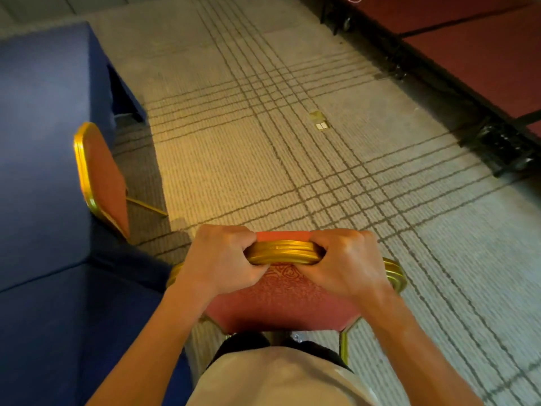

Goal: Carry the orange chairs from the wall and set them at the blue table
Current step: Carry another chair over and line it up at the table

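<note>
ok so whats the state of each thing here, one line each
left hand: clenched on the chair's gold top rail
right hand: clenched on the same rail
held chair: gripped by both hands, seat facing the person
second chair: standing at the blue table, back showing

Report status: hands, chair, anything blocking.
Left hand and right hand both clamped on held chair's gold top rail. Another orange chair already at blue table. Carpet ahead open.

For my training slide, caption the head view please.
Both hands, left hand and right hand, grip an orange chair beside the blue table, another chair already placed.
</note>
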